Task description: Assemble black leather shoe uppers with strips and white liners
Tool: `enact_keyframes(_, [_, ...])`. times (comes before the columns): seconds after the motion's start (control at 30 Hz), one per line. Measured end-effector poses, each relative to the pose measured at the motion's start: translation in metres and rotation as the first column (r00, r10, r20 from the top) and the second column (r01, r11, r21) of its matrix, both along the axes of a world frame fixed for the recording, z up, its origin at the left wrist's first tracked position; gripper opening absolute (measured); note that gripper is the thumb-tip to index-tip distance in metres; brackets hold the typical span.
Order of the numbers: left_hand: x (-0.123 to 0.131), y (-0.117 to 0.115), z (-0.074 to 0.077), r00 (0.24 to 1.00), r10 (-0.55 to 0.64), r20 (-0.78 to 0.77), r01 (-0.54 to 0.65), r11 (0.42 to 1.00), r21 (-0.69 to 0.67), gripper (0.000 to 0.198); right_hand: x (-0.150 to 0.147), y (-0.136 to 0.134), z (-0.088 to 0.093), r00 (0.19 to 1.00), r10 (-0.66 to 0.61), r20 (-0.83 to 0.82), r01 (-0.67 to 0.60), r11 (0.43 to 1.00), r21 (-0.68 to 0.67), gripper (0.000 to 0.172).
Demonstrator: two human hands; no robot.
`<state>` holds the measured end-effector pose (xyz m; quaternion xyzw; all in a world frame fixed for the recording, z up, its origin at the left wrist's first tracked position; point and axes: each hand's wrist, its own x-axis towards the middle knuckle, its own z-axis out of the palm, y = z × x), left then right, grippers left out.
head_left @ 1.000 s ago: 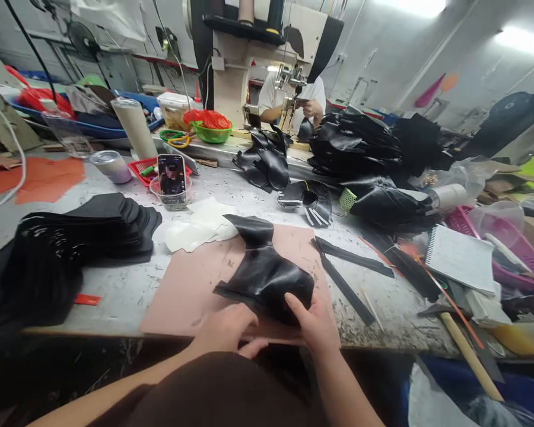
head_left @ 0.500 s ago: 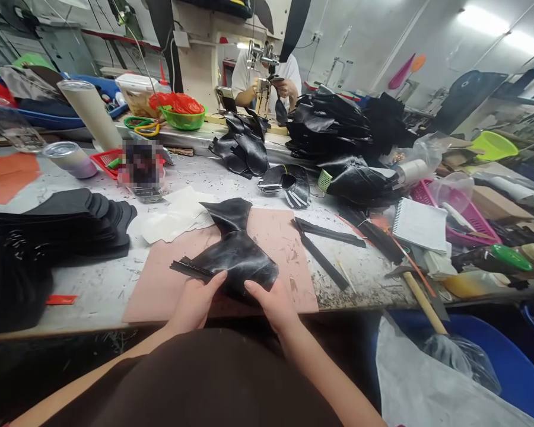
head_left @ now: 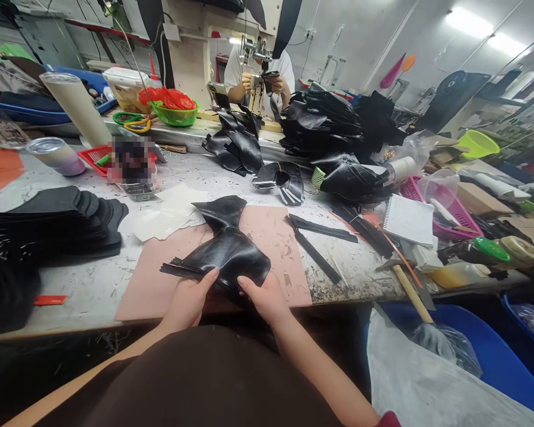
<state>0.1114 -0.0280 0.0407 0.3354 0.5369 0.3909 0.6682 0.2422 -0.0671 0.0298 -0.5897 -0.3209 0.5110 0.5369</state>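
A shiny black leather piece, narrow at its middle where a seam runs across, lies partly over a pink board at the table's front edge. My left hand grips its near left edge, thumb on top and fingers hidden beneath. At the near right edge, my right hand pinches it in the same way. A zipper strip sticks out from the piece on the left, just above my left hand. Pale paper scraps lie behind the board.
Stacked black pieces stand at the left. On the right lie black strips, a notebook and a hammer with a wooden handle. A co-worker sits at a sewing machine beyond a black leather pile.
The view has shifted slightly, so most things sit a little further left. Both hands keep their hold on the leather piece. The co-worker's hands have moved a dark piece at the machine.
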Motion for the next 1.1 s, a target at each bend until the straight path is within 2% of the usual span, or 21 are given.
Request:
enact_keyframes(0.13, [-0.001,0.0,0.003,0.998,0.027,0.058,-0.017,0.987,-0.162,0.014,-0.001,0.0,0.002,0.998,0.004,0.062,-0.005,1.0,0.007,0.018])
enact_keyframes(0.2, [-0.002,-0.001,0.002,0.993,-0.016,0.114,0.04,0.976,-0.212,0.015,-0.001,-0.001,0.002,0.991,0.027,0.128,-0.031,0.999,0.029,0.016])
enact_keyframes(0.3, [-0.003,-0.003,-0.001,0.98,-0.135,0.146,0.162,0.969,-0.188,0.017,-0.001,-0.003,0.004,0.972,0.042,0.232,-0.059,0.996,0.069,0.017])
enact_keyframes(0.43, [-0.003,-0.006,-0.004,0.989,-0.135,0.057,0.14,0.987,-0.08,0.024,-0.001,-0.004,0.005,0.945,0.031,0.325,-0.081,0.986,0.143,0.028])
enact_keyframes(0.5, [-0.002,-0.007,-0.005,0.99,-0.139,0.024,0.14,0.989,-0.04,0.026,-0.002,-0.005,0.003,0.938,0.05,0.343,-0.101,0.986,0.13,0.028])
enact_keyframes(0.7, [0.002,-0.011,-0.011,0.972,-0.182,-0.147,0.184,0.983,0.0,0.031,-0.003,-0.007,-0.001,0.958,0.056,0.282,-0.087,0.991,0.098,0.026])
enact_keyframes(0.8, [0.001,-0.012,-0.011,0.928,-0.137,-0.346,0.164,0.985,0.05,0.027,-0.002,-0.008,0.0,0.964,0.065,0.256,-0.081,0.995,0.052,0.026])
enact_keyframes(0.93, [0.001,-0.012,-0.008,0.793,-0.111,-0.6,0.195,0.978,0.077,0.037,-0.003,-0.008,0.004,0.951,0.059,0.303,-0.069,0.997,0.022,0.024])
enact_keyframes(1.0, [0.001,-0.012,-0.006,0.753,-0.128,-0.645,0.213,0.976,0.055,0.043,-0.003,-0.008,0.005,0.948,0.055,0.312,-0.064,0.998,0.018,0.023])
enact_keyframes(1.1, [0.002,-0.012,-0.006,0.786,-0.195,-0.586,0.245,0.97,0.005,0.044,-0.004,-0.008,0.005,0.951,0.049,0.306,-0.058,0.998,0.019,0.024])
